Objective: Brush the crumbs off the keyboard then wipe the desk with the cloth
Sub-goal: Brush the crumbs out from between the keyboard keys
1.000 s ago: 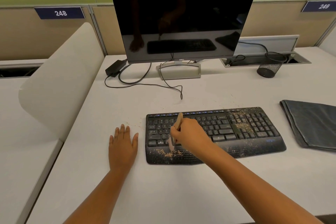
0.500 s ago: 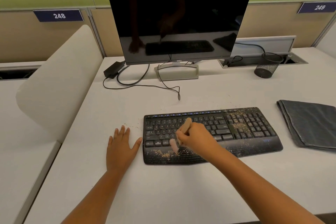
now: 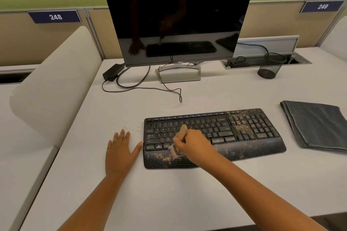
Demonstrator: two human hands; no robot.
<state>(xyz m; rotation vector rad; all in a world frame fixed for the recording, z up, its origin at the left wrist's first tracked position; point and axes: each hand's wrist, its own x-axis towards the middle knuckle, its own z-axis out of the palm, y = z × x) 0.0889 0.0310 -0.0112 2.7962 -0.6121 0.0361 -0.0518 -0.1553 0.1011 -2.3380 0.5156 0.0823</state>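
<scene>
A black keyboard (image 3: 244, 137) lies on the white desk (image 3: 169, 202), with brown crumbs (image 3: 242, 128) on its number pad and a second crumb patch on the left of its palm rest. My right hand (image 3: 193, 142) grips a small wooden-handled brush (image 3: 182, 132); its pale bristles touch the palm rest at the left crumbs. My left hand (image 3: 120, 151) rests flat on the desk, fingers spread, its thumb at the keyboard's left edge. A folded dark grey cloth (image 3: 317, 124) lies to the right of the keyboard.
A dark monitor (image 3: 178, 20) stands behind the keyboard on a silver stand, with a power brick (image 3: 112, 74) and loose cables (image 3: 146, 88) at its left. A black mesh cup (image 3: 270, 66) sits at the back right. A white divider (image 3: 54, 84) borders the desk's left side.
The brush has swept down from the lower key rows onto the palm rest, pushing crumbs there. My left thumb has come up against the keyboard's edge. My view has shifted slightly.
</scene>
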